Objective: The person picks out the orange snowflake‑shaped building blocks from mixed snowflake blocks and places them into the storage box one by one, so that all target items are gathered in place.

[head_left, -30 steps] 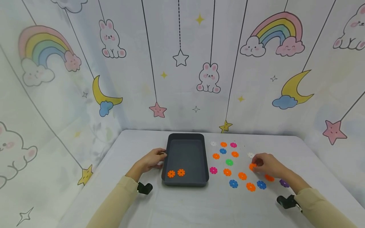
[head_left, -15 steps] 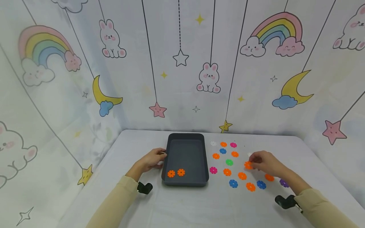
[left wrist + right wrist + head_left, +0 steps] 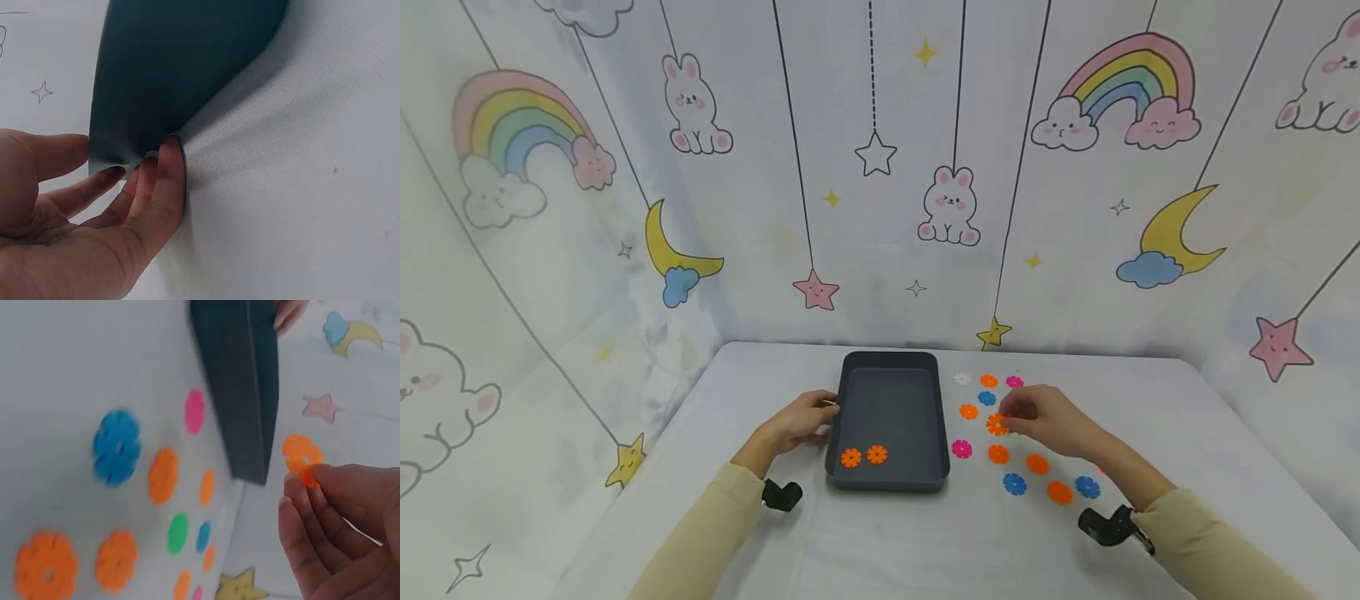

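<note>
My left hand holds the left side of a dark grey rectangular tray. The left wrist view shows the thumb at the rim and curled fingers against the tray's outer wall. Two orange interlocking discs lie flat inside the tray, near its front left corner. Between thumb and forefinger my right hand pinches another orange interlocking disc, raised above the table to the right of the tray. The palm side of the right hand shows in the right wrist view.
Several loose discs lie right of the tray: orange, blue, pink and white ones. A green disc shows in the right wrist view. A patterned curtain hangs behind the white-covered table.
My right hand has moved left toward the tray, lifting the pinched orange disc along. The left hand and the tray stay where they were.
</note>
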`<act>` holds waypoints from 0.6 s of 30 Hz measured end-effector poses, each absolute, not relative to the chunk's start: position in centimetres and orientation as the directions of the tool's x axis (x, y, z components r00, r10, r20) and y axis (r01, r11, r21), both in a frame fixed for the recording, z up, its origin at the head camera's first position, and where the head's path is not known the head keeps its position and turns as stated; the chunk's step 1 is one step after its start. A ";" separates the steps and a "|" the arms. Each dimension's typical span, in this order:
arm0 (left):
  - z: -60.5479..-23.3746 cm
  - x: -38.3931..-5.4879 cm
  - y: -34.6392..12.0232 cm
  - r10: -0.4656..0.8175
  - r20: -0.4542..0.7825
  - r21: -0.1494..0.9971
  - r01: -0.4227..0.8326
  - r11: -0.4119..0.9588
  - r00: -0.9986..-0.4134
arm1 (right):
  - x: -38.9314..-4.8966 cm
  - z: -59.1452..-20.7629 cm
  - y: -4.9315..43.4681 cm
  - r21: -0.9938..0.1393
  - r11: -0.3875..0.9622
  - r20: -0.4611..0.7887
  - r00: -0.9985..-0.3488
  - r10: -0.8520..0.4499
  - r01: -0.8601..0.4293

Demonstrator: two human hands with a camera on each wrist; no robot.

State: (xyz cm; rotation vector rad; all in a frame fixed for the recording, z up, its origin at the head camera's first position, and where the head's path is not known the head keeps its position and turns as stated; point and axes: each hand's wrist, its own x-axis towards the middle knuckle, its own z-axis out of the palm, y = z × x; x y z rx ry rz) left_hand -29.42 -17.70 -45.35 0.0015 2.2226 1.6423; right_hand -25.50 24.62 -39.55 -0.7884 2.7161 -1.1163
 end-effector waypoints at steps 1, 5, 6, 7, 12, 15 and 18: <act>-45.3 -29.4 -17.7 0.218 -0.297 0.922 -0.220 0.318 -0.929 | -25.4 -39.5 24.1 -0.683 0.592 0.102 -0.858 -0.503 -0.428; -45.0 -29.3 -17.7 0.221 -0.296 0.921 -0.216 0.325 -0.929 | -25.3 -39.4 22.0 -0.696 0.560 0.123 -0.843 -0.524 -0.450; -45.0 -29.3 -17.7 0.226 -0.298 0.920 -0.216 0.326 -0.927 | -25.2 -39.4 21.5 -0.699 0.552 0.128 -0.839 -0.529 -0.454; -45.0 -29.3 -17.7 0.229 -0.300 0.920 -0.217 0.327 -0.926 | -25.2 -39.4 21.1 -0.702 0.545 0.132 -0.836 -0.533 -0.458; -45.2 -29.4 -17.7 0.229 -0.300 0.921 -0.218 0.324 -0.926 | -25.4 -39.5 18.9 -0.712 0.521 0.143 -0.824 -0.549 -0.470; -45.2 -29.3 -17.7 0.220 -0.298 0.920 -0.218 0.325 -0.929 | -25.5 -39.6 17.7 -0.721 0.497 0.152 -0.810 -0.566 -0.482; -45.0 -29.3 -17.6 0.212 -0.304 0.918 -0.227 0.324 -0.929 | -25.8 -39.8 16.6 -0.722 0.488 0.154 -0.802 -0.577 -0.490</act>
